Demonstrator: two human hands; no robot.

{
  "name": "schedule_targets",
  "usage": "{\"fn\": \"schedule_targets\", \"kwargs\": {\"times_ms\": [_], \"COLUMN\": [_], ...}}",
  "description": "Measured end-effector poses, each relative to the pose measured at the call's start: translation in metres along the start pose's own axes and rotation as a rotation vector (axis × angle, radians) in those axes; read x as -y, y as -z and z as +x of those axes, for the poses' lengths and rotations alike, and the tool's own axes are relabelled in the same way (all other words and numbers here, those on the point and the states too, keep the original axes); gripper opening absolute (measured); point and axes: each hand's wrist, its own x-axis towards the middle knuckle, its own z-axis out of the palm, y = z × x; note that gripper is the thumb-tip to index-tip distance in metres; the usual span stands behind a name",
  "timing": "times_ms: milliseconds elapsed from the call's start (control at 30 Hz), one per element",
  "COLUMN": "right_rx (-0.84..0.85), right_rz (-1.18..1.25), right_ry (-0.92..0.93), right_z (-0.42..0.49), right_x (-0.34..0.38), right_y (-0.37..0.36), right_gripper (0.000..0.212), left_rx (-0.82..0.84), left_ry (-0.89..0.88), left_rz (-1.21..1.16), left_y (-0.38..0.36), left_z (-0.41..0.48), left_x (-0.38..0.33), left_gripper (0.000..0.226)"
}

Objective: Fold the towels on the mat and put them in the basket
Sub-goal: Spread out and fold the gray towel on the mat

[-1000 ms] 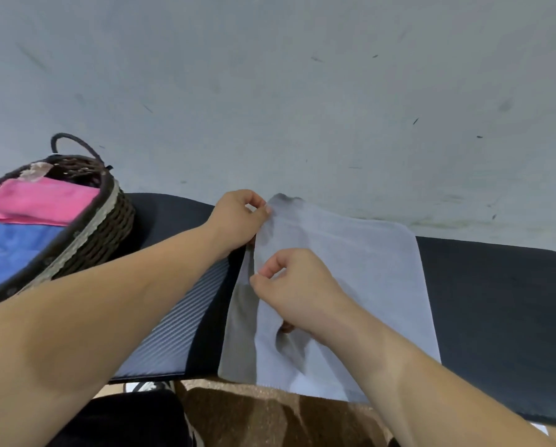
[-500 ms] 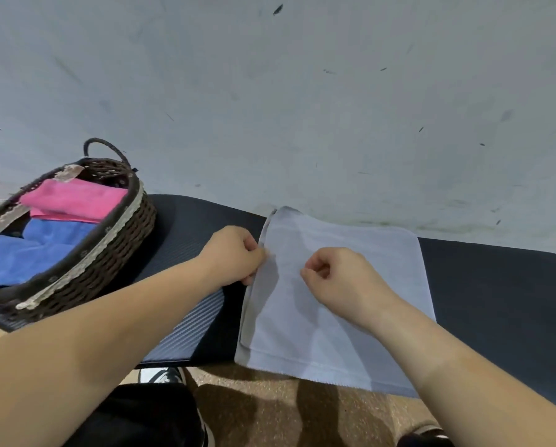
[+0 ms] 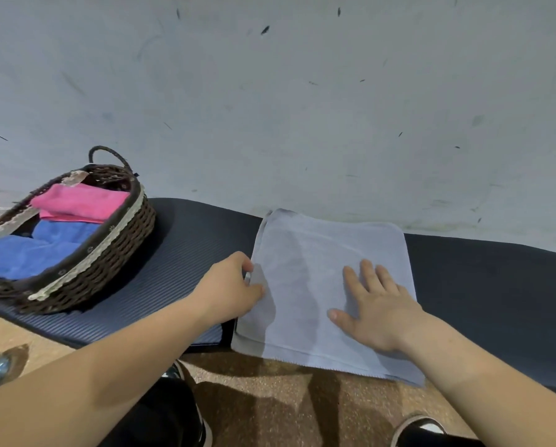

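Pale grey cloth, the towel (image 3: 318,279) lies flat on the dark ribbed mat (image 3: 180,253), its far edge close to the wall (image 3: 270,108) and its near edge hanging a little over the mat's front above the speckled floor (image 3: 270,398). A second ago both hands were pinching it, with the fabric raised and creased between them. Now the right hand (image 3: 376,308) has let go and rests palm-down on the right half of the towel, fingers straight and slightly spread, pressing the layers flat. The left hand (image 3: 228,291) has slid nearer along the towel's left side and holds the doubled edge there with curled fingers, thumb on top of the cloth. That left edge shows two layers, so the first fold looks laid and is being smoothed, not formed. The piece is still broad, so at least one more fold seems likely before it can go in. The wicker basket (image 3: 109,269) stands on the left end of the mat, well apart from the towel, and already holds a pink towel (image 3: 80,201) and blue towels (image 3: 28,253), both folded. The overhanging near edge could slip if the pressing hand lifts carelessly.
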Motion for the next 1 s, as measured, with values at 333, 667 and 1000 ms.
{"fn": "schedule_targets", "kwargs": {"times_ms": [333,667,1000], "right_rx": [-0.069,-0.475,-0.656], "right_rz": [-0.102,0.279,0.481], "right_ry": [-0.127,0.141,-0.147], "right_z": [-0.044,0.045,0.131], "right_x": [0.013,-0.029,0.001], "right_y": [0.016,0.009,0.042], "right_gripper": [0.069,0.044,0.028], "left_rx": [-0.045,0.028,-0.044], "left_ry": [-0.074,-0.031,-0.042], "left_rz": [0.075,0.175,0.183], "left_y": [0.002,0.013,0.015], "left_z": [0.004,-0.009,-0.014], "left_x": [-0.006,0.017,0.035], "left_gripper": [0.033,0.014,0.019]}}
